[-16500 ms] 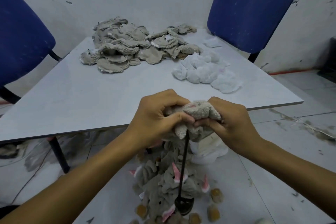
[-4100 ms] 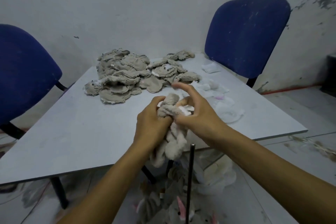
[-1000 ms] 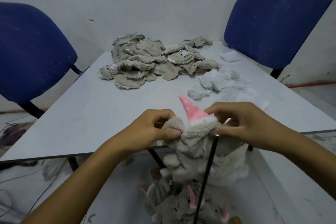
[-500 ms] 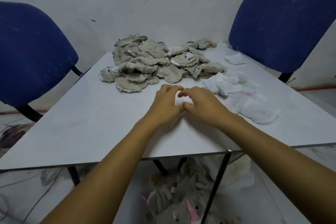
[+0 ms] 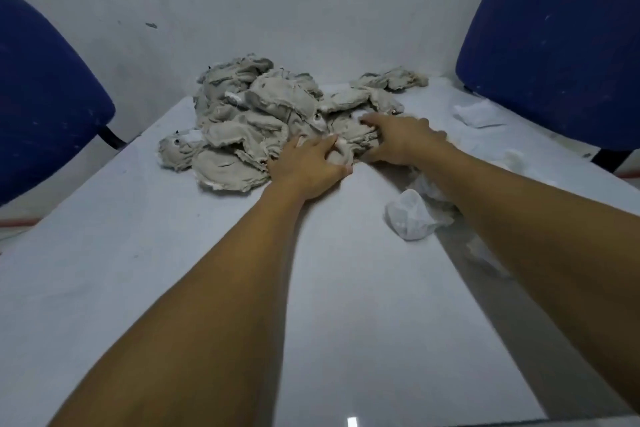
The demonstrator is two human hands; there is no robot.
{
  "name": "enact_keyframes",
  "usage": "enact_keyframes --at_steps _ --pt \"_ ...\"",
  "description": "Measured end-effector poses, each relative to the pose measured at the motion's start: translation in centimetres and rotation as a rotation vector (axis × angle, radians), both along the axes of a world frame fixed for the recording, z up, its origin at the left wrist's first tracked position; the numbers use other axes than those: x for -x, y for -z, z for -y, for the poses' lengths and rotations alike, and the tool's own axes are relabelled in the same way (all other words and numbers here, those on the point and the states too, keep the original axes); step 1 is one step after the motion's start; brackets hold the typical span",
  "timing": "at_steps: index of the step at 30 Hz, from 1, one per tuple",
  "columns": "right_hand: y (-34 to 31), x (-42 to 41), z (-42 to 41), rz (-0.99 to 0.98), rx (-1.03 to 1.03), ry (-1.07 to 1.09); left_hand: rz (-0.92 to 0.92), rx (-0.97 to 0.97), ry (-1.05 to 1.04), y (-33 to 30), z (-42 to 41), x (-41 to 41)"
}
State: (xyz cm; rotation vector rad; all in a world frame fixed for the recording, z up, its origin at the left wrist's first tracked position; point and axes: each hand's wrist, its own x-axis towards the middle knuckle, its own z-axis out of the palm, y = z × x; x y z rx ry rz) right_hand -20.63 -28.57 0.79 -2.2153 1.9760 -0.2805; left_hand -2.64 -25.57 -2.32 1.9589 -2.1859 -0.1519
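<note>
1. Change: half a sec ago both hands sit together on the bare table (image 5: 173, 288), short of the heap. Now both arms stretch to the pile of grey plush skins (image 5: 249, 114) in the upper middle of the frame.
2. The stuffed piece w/ the pink cone, held a sec ago, is out of view now, and so is the rod.
3. Meaning, prob.: that piece is done with and the next skin is being fetched — the start of a new round.
4. The left hand (image 5: 304, 166) has its fingers curled round a grey plush skin (image 5: 341, 154) at the pile's near right edge, about centre frame.
5. The right hand (image 5: 398, 139) lies on fabric just right of that skin. Its fingertips are sunk in the pile, so can't tell if it pinches or only presses.
6. Containers: none in view. All lies loose on the table — grey skins in one heap, white fabric bits (image 5: 412, 218) at mid right beside the right forearm, and one white scrap (image 5: 478, 114) at upper right.
7. Blue chairs stand at the left edge (image 5: 41, 97) and upper right (image 5: 561, 45).
</note>
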Motion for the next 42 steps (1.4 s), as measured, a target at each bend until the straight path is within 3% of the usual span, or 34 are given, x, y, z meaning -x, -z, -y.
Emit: enact_keyframes --at_steps 2,7,10,16,20,22,26,29,33,35,38,39,42 --pt "-0.3 -0.5 -0.4 0.213 0.174 -0.01 -0.005 0.065 -0.039 0.4 -1.1 -0.1" --pt "-3.2 -4.3 -5.8 1.023 0.461 -0.14 -0.174 0.256 -0.083 0.1 -6.7 0.3" --pt "-3.5 -6.3 -10.8 1.167 0.409 -0.317 -0.324 0.244 -0.094 0.1 -10.6 0.4" --pt "-0.3 -3.3 -18.1 1.189 0.245 -0.19 -0.517 0.032 -0.045 -1.5 -18.0 0.4" --pt "2.1 -0.2 -21.0 1.138 0.058 -0.046 -0.684 0.267 -0.18 -2.0 -21.3 1.9" --pt "2.5 0.9 -21.8 1.059 0.026 -0.019 -0.701 0.374 -0.106 -2.0 -22.8 2.7" --pt "2.7 1.9 -22.7 0.968 0.012 -0.075 -0.53 0.205 0.204 -1.6 -23.7 2.9" --pt "2.7 1.8 -23.0 0.904 0.06 -0.106 -0.356 0.276 0.264 -1.1 -23.1 2.2" --pt "2.5 1.9 -23.3 1.055 0.068 -0.029 -0.284 0.308 0.196 -0.4 -22.1 1.8" --pt "2.6 1.8 -24.0 0.867 0.191 -0.078 -0.314 0.315 0.149 -0.1 -21.3 1.8" --pt "3.5 1.2 -24.3 0.264 0.551 -0.286 -0.357 0.355 0.129 0.1 -20.2 1.9" --pt "3.9 1.1 -23.9 0.146 0.551 -0.339 -0.391 0.362 0.141 0.1 -19.9 2.0" --pt "3.7 1.1 -21.6 0.291 0.323 -0.357 -0.545 0.416 0.11 -0.1 -19.2 2.2"
